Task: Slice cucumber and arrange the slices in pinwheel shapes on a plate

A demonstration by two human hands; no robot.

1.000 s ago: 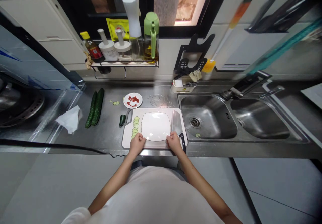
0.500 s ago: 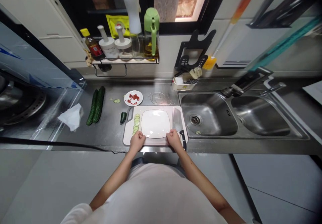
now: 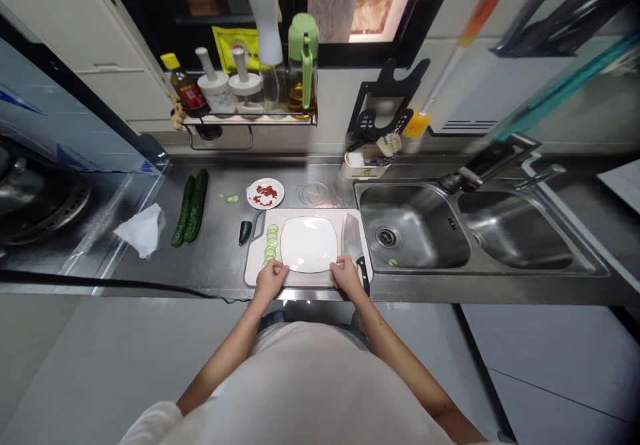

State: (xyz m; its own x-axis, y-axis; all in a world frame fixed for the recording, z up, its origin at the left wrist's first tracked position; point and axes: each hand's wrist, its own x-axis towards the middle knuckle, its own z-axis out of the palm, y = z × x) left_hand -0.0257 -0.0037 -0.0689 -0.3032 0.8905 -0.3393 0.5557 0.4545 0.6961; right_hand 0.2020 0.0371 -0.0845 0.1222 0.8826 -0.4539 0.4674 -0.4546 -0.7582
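A white squarish plate [image 3: 309, 243] with a thin dark rim lies on the cutting board [image 3: 255, 258]. My left hand [image 3: 271, 278] is closed on its near left corner, and my right hand [image 3: 346, 275] pinches the near right corner. Overlapping cucumber slices [image 3: 271, 241] form a column on the board, left of the plate. To the plate's right rests a kitchen knife [image 3: 352, 235], its black handle toward me beside my right wrist. A cucumber end piece [image 3: 245, 232] sits just off the board's left edge.
Two whole cucumbers [image 3: 195, 206] and a crumpled white tissue [image 3: 143, 230] lie on the steel counter at left. Behind the board stands a small plate [image 3: 250, 195] of chopped red pieces. A double sink [image 3: 415, 228] is at right; a seasoning rack [image 3: 250, 121] hangs above.
Almost nothing differs. Both hands keep their hold on the plate's near corners, and the whole view has shifted very slightly.
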